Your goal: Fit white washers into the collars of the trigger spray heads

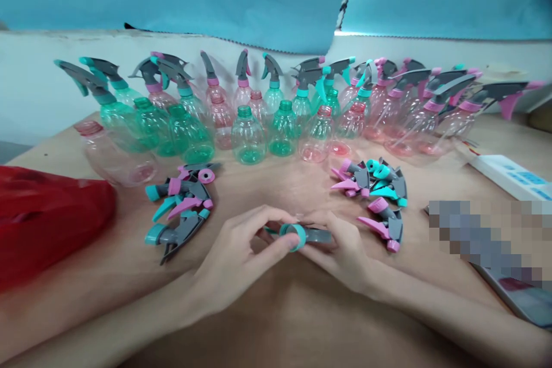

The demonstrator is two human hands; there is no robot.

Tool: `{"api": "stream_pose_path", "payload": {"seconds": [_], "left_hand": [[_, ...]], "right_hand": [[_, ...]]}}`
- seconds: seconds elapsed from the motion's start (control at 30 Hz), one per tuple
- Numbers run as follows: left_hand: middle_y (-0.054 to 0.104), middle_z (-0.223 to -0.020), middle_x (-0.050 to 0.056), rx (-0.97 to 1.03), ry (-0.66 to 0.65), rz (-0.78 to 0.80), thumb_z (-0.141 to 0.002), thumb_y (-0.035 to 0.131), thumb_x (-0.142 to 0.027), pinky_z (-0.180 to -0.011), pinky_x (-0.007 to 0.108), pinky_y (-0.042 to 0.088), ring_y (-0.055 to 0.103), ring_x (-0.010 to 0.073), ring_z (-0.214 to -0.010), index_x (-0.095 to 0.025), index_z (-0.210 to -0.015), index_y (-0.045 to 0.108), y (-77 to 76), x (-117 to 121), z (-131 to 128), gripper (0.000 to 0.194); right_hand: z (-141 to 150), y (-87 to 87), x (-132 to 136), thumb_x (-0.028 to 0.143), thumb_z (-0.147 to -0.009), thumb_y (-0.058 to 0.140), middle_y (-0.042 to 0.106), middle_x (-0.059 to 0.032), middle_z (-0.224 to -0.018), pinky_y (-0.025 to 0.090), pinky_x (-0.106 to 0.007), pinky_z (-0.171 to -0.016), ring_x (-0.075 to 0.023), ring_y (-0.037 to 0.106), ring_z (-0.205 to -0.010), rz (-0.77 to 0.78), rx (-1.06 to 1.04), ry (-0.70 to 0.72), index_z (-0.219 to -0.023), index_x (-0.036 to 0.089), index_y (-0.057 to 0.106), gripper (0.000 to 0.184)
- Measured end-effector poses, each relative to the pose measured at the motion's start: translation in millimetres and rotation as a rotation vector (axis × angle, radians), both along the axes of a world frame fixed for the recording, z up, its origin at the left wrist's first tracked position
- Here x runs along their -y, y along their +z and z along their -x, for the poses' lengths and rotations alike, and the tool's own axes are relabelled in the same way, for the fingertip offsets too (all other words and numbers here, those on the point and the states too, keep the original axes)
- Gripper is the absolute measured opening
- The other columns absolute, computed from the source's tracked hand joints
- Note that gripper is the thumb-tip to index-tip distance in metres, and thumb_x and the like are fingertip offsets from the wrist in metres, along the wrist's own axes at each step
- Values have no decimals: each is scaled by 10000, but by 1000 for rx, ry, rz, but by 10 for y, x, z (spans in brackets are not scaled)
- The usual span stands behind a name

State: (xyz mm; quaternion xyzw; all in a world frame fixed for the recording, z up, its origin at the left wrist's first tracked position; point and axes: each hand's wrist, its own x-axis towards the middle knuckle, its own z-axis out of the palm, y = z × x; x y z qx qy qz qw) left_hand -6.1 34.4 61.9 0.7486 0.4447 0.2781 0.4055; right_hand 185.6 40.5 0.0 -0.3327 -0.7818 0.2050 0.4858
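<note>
Between my two hands, above the front of the table, is a grey trigger spray head (317,235) with a turquoise collar. My left hand (241,250) pinches the collar, its thumb pressed against the opening. Fingers of my right hand (345,247) are closed round the grey body from the other side, partly hiding it. To the left lies a pile of loose spray heads (183,198), pink and turquoise with grey. Another group of loose spray heads (373,184) lies to the right. Behind them stand several open bottles, among them a green one (249,141) and a pink one (317,141).
Along the back wall stand several bottles with spray heads fitted (273,83). A tilted pink bottle (114,155) is at the left, near a red bag or cloth (52,218). At the right are a white power strip (517,175) and a flat dark device (513,293), partly pixelated.
</note>
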Motion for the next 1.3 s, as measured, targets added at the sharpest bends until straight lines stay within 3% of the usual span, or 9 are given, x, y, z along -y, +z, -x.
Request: {"api": "stream_pose_path", "payload": {"seconds": [0.13, 0.27, 0.4, 0.63, 0.73, 0.9, 1.03, 1.2, 1.3], "left_hand": [[700, -905, -13, -27, -7, 84, -888, 525, -242, -628, 222, 485, 641, 141, -784, -238, -1030, 643, 29, -121, 60, 185], [696, -883, 3, -49, -188, 287, -848, 593, -288, -661, 249, 510, 649, 151, -771, -202, -1019, 626, 63, -280, 123, 194], [678, -914, 9, -30, -311, 353, -775, 682, -303, -701, 273, 522, 642, 155, -790, -200, -1005, 608, 12, -366, 188, 263], [654, -911, 9, 72, -348, 516, -752, 664, -253, -700, 273, 505, 630, 162, -804, -193, -954, 581, -167, -388, 229, 227], [641, -867, -7, 12, -349, 497, -717, 662, -239, -685, 263, 496, 613, 156, -774, -194, -914, 576, -175, -383, 214, 220], [639, -839, -20, -103, -342, 348, -702, 638, -210, -697, 247, 483, 602, 156, -783, -204, -875, 577, -163, -330, 171, 184], [614, -796, -42, -72, -306, 250, -661, 596, -143, -660, 219, 468, 572, 129, -715, -208, -836, 543, -204, -252, 150, 194], [578, -787, -39, -66, -247, 140, -654, 561, -105, -663, 229, 454, 555, 127, -705, -209, -856, 528, -247, -152, 140, 229], [558, -762, -40, -63, -237, 147, -681, 560, -119, -641, 229, 438, 533, 123, -683, -203, -844, 525, -242, -148, 141, 186]], "right_hand": [[36, -20, 21, 369, -832, 663, 671, -30, -886, 565, -258, -614, -152, 681, -744, 189, -131, 26, -1009, 220, 521, 272], [30, 16, 54, 394, -847, 639, 598, 17, -769, 465, -195, -466, -96, 567, -573, 347, -87, 173, -1016, 211, 481, 295], [11, 64, 77, 371, -871, 609, 596, 11, -780, 467, -229, -551, -105, 543, -611, 450, 71, 253, -1059, 200, 452, 299], [18, 73, 59, 364, -874, 618, 636, -56, -1056, 539, -270, -751, -149, 651, -889, 437, 55, 336, -1191, 214, 422, 402], [13, 116, 45, 371, -863, 635, 650, -73, -1126, 537, -278, -830, -164, 663, -973, 457, 76, 371, -1212, 208, 442, 430], [15, 168, 39, 364, -859, 638, 686, -67, -1086, 557, -254, -787, -156, 688, -913, 445, 116, 415, -1286, 205, 418, 506], [13, 174, 37, 380, -844, 654, 697, -58, -1032, 563, -243, -711, -156, 695, -835, 473, 158, 388, -1263, 208, 446, 498], [17, 163, 30, 386, -871, 614, 683, -64, -1057, 555, -255, -795, -157, 684, -916, 455, 128, 400, -1219, 209, 470, 416], [16, 144, 25, 399, -879, 600, 687, -62, -1034, 554, -246, -752, -149, 686, -871, 437, 119, 410, -1212, 201, 474, 407]]}}
